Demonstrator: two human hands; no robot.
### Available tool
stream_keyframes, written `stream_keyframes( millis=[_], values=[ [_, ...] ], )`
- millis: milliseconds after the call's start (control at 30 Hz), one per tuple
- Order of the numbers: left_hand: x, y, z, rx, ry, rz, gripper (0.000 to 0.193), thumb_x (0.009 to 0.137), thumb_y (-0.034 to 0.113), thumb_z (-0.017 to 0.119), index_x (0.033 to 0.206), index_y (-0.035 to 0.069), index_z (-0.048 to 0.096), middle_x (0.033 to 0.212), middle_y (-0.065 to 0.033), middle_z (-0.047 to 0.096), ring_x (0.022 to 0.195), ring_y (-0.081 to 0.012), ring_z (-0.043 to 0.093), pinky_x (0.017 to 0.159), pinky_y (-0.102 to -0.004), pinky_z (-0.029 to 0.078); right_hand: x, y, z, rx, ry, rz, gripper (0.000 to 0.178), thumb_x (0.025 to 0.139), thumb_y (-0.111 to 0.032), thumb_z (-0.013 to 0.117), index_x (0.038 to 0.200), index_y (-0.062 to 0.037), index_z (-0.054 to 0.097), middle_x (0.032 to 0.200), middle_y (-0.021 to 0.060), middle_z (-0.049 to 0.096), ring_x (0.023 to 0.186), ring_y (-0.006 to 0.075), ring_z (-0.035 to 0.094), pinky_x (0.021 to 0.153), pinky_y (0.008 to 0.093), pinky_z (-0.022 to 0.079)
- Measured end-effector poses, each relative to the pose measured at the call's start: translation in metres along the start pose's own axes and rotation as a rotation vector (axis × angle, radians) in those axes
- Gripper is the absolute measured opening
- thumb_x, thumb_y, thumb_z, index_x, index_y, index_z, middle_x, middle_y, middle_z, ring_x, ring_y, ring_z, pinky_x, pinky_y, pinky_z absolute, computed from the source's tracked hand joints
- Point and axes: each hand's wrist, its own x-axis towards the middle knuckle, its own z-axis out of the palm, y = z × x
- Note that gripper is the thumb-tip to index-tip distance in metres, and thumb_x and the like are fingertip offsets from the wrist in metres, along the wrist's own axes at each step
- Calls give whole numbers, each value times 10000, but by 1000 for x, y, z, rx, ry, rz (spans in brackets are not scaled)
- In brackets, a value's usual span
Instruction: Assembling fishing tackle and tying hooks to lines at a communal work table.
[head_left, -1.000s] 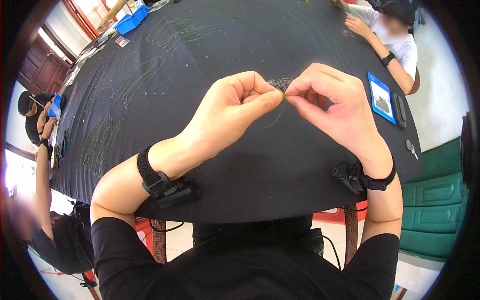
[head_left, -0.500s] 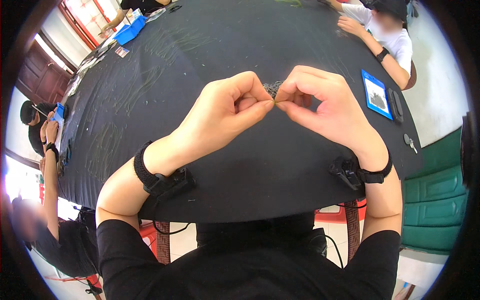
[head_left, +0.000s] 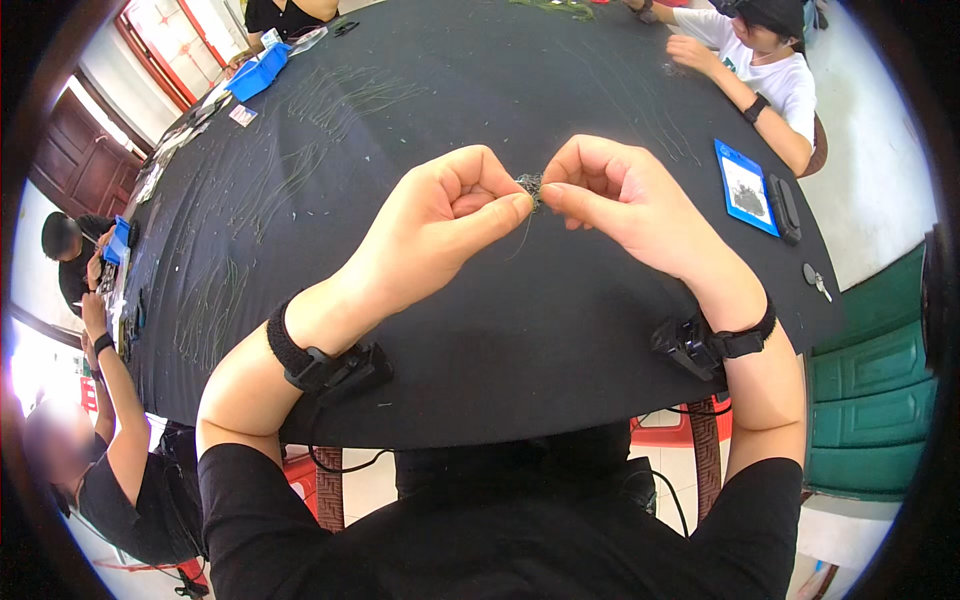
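Observation:
My left hand (head_left: 462, 205) is closed in a pinch, thumb against forefinger. From beneath its thumb tip a thin greenish line (head_left: 524, 238) curves down over the black cloth. My right hand (head_left: 608, 195) pinches the same way, its fingertips a small gap away from the left ones. Whatever sits in the right pinch is too small to make out. Just beyond the fingertips lies a small pile of tiny dark metallic pieces (head_left: 530, 182), partly hidden by my hands.
Loose thin green lines (head_left: 345, 100) lie spread across the left of the black-covered table (head_left: 480, 350). A blue-edged packet (head_left: 746, 190), a black case (head_left: 784, 208) and keys (head_left: 818, 282) lie at right. Other people sit around; a blue tray (head_left: 258, 72) stands far left.
My fingertips, which met before, have come slightly apart and shifted a little left. The thin line now shows hanging below them.

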Motion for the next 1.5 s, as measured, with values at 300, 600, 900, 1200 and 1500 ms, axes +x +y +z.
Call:
stream_keyframes(
  millis=[300,600,900,1200,1500],
  values=[
    [1,-1,-3,-167,72,12,107,925,127,623,903,26,600,675,93,489,604,23,373,533,-170,294,0,6,21,235,36,63,156,924,-157,606,923,-1,591,836,50,645,771,109,622,717,250,511],
    [0,-3,-1,-220,102,-9,95,938,131,607,883,83,546,671,87,454,554,-2,314,486,-190,213,0,7,25,227,70,27,153,909,-145,628,897,5,602,823,61,659,752,113,639,699,247,520],
    [-1,-2,0,-307,89,-4,101,945,150,604,890,84,552,675,87,451,557,-8,316,490,-189,225,0,13,39,467,61,26,171,913,-164,640,930,4,607,860,68,662,777,126,650,713,253,529],
    [5,-5,-4,-2,201,188,92,914,75,621,876,3,577,661,66,537,594,27,412,532,-158,326,-9,0,35,-21,254,-159,111,877,-129,665,857,-32,613,694,-6,594,588,37,505,540,218,403],
    [1,1,-4,254,138,210,116,909,69,632,834,42,548,631,109,423,580,28,329,514,-171,261,-10,-8,24,-404,377,-406,69,826,-14,681,870,-41,635,594,-17,467,488,33,354,474,226,290]
  ],
)
